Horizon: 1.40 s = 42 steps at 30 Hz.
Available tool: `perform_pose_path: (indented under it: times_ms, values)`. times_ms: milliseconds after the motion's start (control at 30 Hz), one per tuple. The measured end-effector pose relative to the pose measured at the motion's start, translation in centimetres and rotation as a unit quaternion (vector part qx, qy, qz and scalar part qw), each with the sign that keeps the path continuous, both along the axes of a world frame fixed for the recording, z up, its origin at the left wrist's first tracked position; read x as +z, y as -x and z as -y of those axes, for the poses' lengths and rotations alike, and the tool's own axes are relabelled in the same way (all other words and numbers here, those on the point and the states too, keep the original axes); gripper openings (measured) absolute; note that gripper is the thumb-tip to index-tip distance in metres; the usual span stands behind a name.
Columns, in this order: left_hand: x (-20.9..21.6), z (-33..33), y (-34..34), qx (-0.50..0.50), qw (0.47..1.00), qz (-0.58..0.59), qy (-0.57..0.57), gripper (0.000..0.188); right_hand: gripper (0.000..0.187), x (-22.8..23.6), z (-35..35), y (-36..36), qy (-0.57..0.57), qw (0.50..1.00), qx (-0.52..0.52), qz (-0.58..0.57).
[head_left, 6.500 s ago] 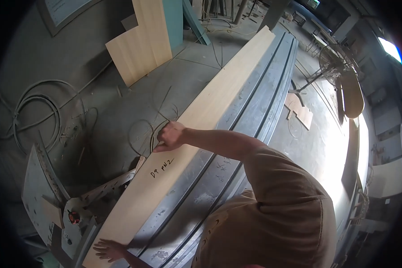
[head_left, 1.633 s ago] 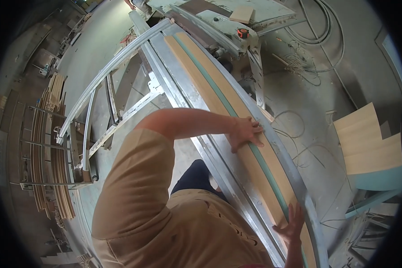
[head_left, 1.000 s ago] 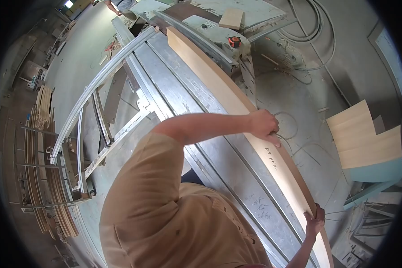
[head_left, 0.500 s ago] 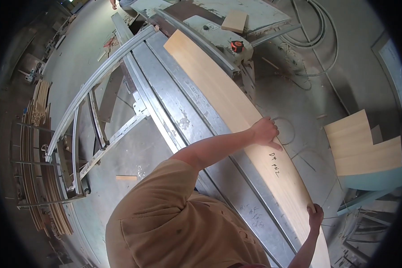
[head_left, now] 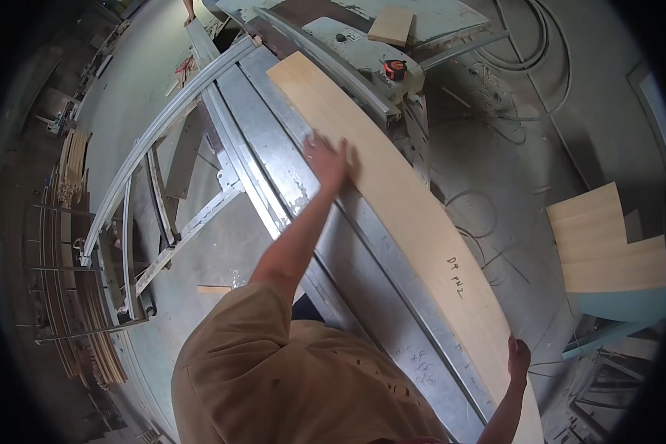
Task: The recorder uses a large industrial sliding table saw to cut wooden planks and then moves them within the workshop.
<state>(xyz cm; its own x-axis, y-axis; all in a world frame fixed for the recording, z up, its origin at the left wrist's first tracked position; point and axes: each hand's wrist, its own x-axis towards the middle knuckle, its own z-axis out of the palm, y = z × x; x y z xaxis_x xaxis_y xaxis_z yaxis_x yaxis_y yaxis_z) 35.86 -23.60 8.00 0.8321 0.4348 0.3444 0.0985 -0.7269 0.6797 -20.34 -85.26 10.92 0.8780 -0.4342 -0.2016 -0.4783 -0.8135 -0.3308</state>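
Note:
A long pale wooden board with handwriting on its face lies lengthwise on the metal sliding table. My left hand is at the board's left edge, fingers spread and slightly blurred, holding nothing. Whether it touches the board or the metal there, I cannot tell. Lower right, my right hand grips the board's right edge, its thumb on the top face and its other fingers mostly hidden below the edge.
An orange-and-black tape measure and a small wood offcut lie on the machine top beyond the board. A curved-looking metal frame extends left. Stacked strips stand far left; pale panels lie right. Another person's hand shows at the top.
My left hand has let go of the board's right edge and moved up and left to its left edge. My right hand keeps its grip. The board has hardly shifted.

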Motion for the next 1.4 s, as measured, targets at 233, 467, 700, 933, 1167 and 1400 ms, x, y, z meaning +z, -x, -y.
perform_pose_path:
  times_ms: [233, 467, 700, 933, 1167, 1400]
  values:
    - [-0.7, 0.6, -8.4, 0.009, 0.993, -0.101, 0.062, 0.107, 0.054, -1.7, 1.6, 1.6, -0.112, 0.987, -0.080, -0.079]
    - [-0.4, 1.5, -10.3, 0.017, 0.992, -0.107, 0.064, 0.105, 0.060, -2.9, 1.8, 0.0, -0.145, 0.985, -0.092, 0.014]
    - [-0.1, 1.9, -11.3, 0.018, 0.991, -0.112, 0.066, 0.104, 0.060, -3.4, 2.8, -0.2, -0.145, 0.984, -0.105, -0.001]
    - [0.3, 1.8, -11.7, 0.018, 0.991, -0.114, 0.071, 0.102, 0.065, -0.3, 1.9, -1.4, -0.109, 0.982, -0.132, -0.076]
    - [0.8, 1.4, -11.1, 0.029, 0.991, -0.123, 0.047, 0.095, 0.062, 3.7, -21.5, -20.1, -0.080, 0.986, 0.041, 0.142]
    - [1.0, 0.4, -11.5, 0.016, 0.990, -0.119, 0.073, 0.100, 0.069, 4.7, -42.4, -40.3, 0.024, 0.934, 0.314, 0.166]
